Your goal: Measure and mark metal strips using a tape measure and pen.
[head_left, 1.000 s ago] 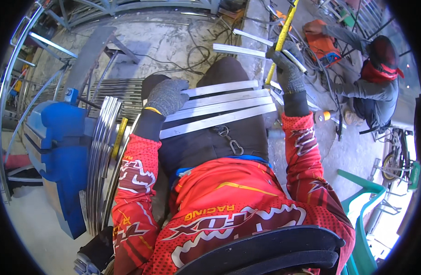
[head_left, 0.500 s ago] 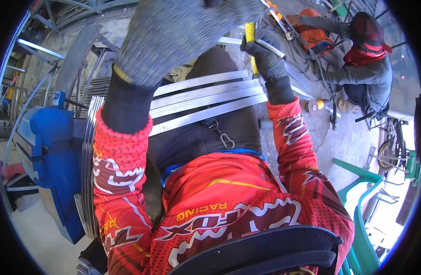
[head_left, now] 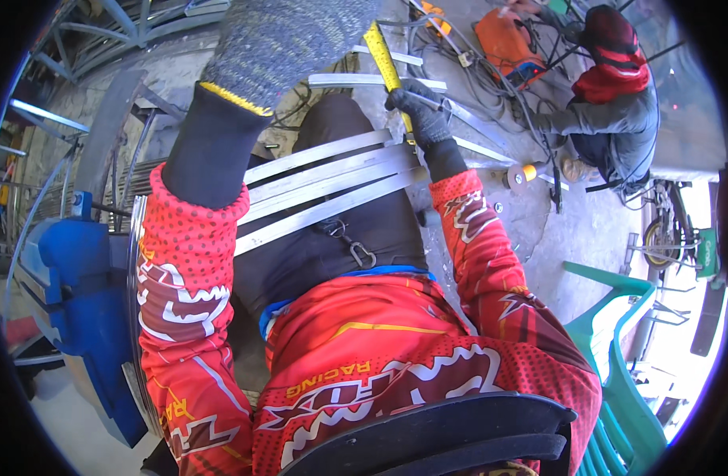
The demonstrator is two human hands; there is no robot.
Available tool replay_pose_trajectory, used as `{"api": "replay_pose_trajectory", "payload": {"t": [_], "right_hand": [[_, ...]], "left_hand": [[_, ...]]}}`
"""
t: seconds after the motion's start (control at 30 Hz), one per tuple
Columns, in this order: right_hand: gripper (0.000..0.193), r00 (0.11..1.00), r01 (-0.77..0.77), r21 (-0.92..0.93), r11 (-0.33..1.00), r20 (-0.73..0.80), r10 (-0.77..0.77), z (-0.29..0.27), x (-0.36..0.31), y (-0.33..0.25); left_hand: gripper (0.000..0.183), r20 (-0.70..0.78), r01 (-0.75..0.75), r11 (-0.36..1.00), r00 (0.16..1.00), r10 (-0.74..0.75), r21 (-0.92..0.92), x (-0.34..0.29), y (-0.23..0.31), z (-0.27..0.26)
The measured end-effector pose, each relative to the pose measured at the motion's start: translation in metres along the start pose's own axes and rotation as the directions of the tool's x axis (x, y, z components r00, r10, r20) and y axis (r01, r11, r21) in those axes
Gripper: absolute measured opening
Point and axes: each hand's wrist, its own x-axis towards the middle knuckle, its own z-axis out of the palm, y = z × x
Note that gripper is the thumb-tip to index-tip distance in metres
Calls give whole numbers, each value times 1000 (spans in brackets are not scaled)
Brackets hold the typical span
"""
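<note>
My left hand (head_left: 288, 55), in a grey knitted glove with a yellow hem, is raised at the top; its fingers are cut off by the picture's edge. A yellow measuring tape (head_left: 382, 59) runs from beside that glove down to my right hand (head_left: 424, 119). In a dark glove, my right hand is closed round the tape blade, with a thin pale stick partly showing at its fingers. Several flat silver metal bars (head_left: 324, 178) lie side by side across my thighs, their right ends close to the tape's lower end.
A blue machine (head_left: 86, 309) stands at my left beside long metal rods. On the right is a green plastic chair (head_left: 618, 357). A person in grey (head_left: 606, 119) crouches at the upper right near an orange bag-like object (head_left: 507, 44) and cables. More metal bars lie on the floor ahead.
The picture has shifted, so my body and both hands sit further left. My left glove has drawn away from the right hand, and the tape now slants with its yellow face showing more.
</note>
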Motion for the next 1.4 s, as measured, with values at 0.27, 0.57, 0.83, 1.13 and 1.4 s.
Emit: {"api": "replay_pose_trajectory", "payload": {"t": [0.27, 0.57, 0.83, 1.13, 1.4], "right_hand": [[37, 991, -107, 319, 942, 105, 77, -38, 16, 46], [23, 948, -288, 292, 912, 222, 228, -50, 13, 29], [30, 951, -130, -66, 989, -292, 105, -63, -37, 74], [77, 841, -537, -672, 510, -472, 264, -36, -67, 162], [66, 855, -504, -736, 452, -350, 382, -78, -57, 173]], "left_hand": [[11, -16, 1, 999, 1000, -2, -53, -1, 4, 1], [9, -51, 18, 988, 998, -26, -151, -1, 5, 8], [11, -130, -197, 980, 972, 197, 18, 3, -15, 18], [13, 53, 136, 981, 988, -145, 137, 8, 63, -4], [16, -68, 150, 966, 988, -139, 211, -4, 21, 7]]}}
